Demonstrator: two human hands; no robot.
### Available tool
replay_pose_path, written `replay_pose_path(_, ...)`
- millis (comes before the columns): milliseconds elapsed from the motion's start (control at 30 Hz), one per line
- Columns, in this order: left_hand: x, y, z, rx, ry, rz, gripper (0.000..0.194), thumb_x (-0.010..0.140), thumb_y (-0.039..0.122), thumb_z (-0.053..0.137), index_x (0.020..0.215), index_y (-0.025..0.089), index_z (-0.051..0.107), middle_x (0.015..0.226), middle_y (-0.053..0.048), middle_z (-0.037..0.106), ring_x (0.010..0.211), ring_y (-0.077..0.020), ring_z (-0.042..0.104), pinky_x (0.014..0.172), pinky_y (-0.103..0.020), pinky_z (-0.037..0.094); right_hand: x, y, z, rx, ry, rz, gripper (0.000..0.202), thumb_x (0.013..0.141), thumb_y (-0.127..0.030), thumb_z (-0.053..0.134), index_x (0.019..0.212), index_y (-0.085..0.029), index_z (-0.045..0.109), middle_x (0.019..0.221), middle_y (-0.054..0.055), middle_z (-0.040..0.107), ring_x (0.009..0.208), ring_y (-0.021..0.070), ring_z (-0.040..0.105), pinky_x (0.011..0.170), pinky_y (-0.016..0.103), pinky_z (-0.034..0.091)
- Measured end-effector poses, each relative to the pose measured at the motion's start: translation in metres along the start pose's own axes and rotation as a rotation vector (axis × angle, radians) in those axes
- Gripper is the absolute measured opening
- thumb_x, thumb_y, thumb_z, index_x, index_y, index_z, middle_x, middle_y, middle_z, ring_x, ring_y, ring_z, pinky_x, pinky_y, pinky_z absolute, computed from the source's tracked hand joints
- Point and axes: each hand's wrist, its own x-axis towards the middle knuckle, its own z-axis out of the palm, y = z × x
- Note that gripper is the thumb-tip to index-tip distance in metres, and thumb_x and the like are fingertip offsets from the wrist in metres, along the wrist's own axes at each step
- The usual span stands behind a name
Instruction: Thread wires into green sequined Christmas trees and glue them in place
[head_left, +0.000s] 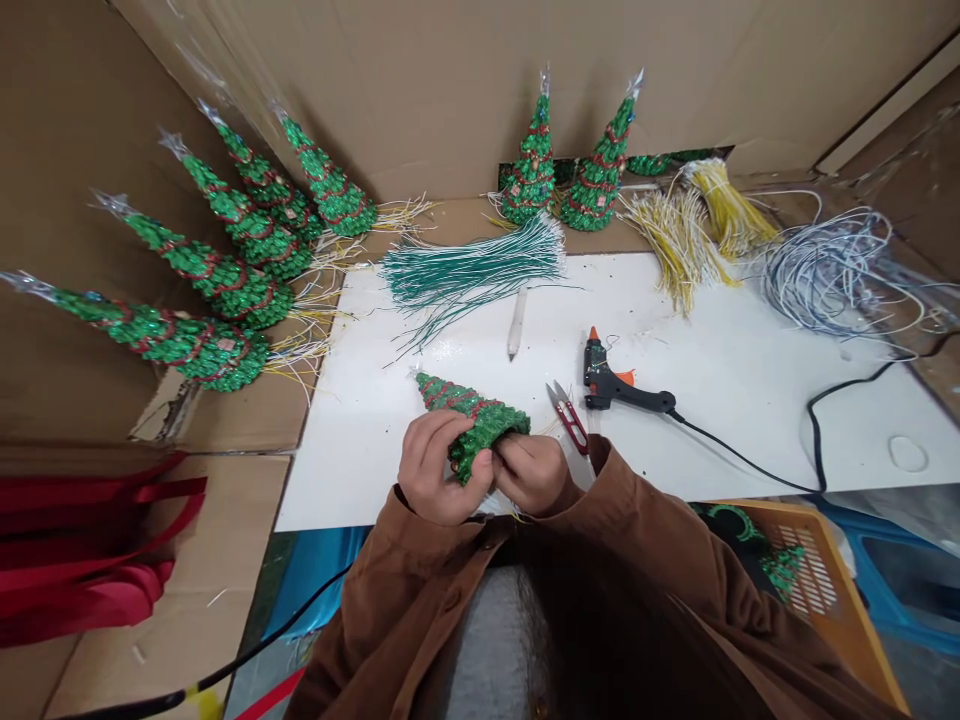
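Note:
A small green Christmas tree point(480, 412) with red garland lies tilted on its side, its star tip pointing up and left. My left hand point(442, 468) is closed round its body near the base. My right hand point(534, 470) is at the open underside, fingers pinched together and partly inside the base. What those fingers hold there is hidden. Just right of my right hand lie red-handled thread snips point(570, 418). Beyond them a black glue gun point(615, 380) with an orange nozzle rests on the white board point(450, 345).
Several decorated trees point(232, 220) lean at the left, and two more trees point(534, 170) stand at the back. Bundles of green wires point(472, 265), yellow-white wires point(675, 240) and tangled pale wires point(825, 270) line the board. A glue stick point(517, 325) lies mid-board; an orange basket point(847, 610) sits lower right.

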Motion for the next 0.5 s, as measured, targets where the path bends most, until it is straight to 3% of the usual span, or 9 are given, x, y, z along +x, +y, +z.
replay_pose_path(500, -0.008, -0.003, -0.003, 0.072, 0.056, 0.098, 0.026, 0.070, 0.015, 0.056, 0.096, 0.012, 0.058, 0.088, -0.012, 0.062, 0.083, -0.0221, 0.060, 0.075, -0.037, 0.050, 0.007, -0.003, 0.001, -0.029, 0.009, -0.072, 0.037, 0.090, -0.021, 0.037, 0.054, -0.020, 0.046, 0.045, 0.000, 0.049, 0.042, 0.0118, 0.040, 0.048, 0.030, 0.024)
